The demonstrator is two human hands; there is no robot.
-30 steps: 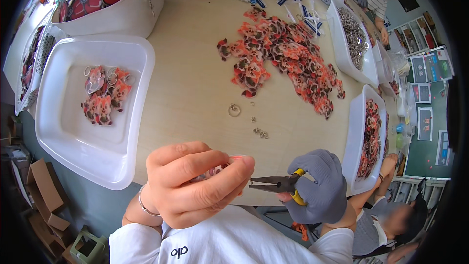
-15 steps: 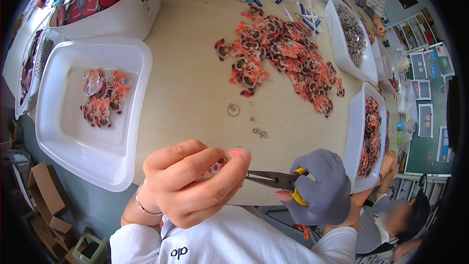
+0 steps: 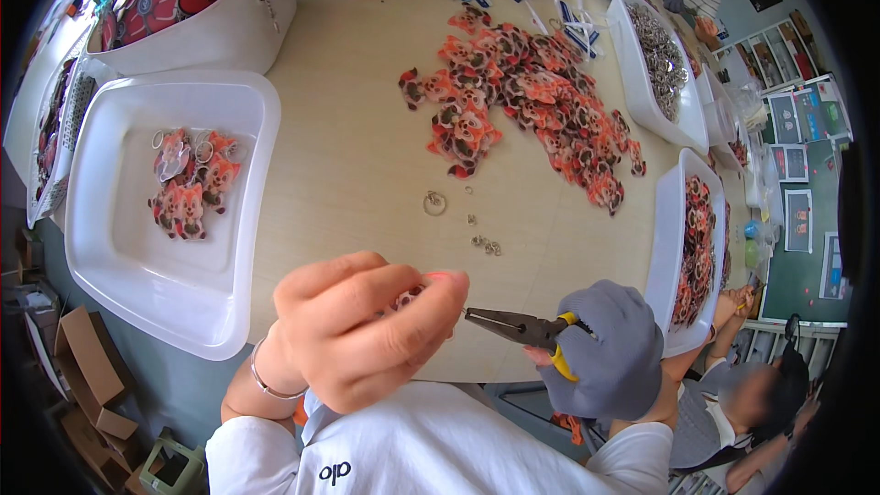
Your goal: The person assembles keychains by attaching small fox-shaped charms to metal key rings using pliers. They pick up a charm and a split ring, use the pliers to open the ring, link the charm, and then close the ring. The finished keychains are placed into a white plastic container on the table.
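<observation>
My left hand (image 3: 371,335), bare, is closed around a small orange and dark animal-shaped charm (image 3: 409,296), mostly hidden by the fingers. My right hand (image 3: 610,348), in a grey glove with bare fingertips, grips long-nose pliers (image 3: 524,326) with yellow handles. The plier tips point left, just short of my left fingertips; whether the jaws hold anything is too small to tell. Beyond my hands lie a key ring (image 3: 445,210) and several tiny metal pieces (image 3: 489,246). Farther back spreads a heap of similar charms (image 3: 555,105).
On the left, a white tray (image 3: 265,142) holds several charms with rings, below a bin (image 3: 220,50) of red pieces. Along the right stand one tray of metal hardware (image 3: 662,69) and another of charms (image 3: 694,257). Two other people work at the right.
The pliers have drawn slightly right, away from my left fingertips, and their tips have risen a little. My left hand still holds the charm.
</observation>
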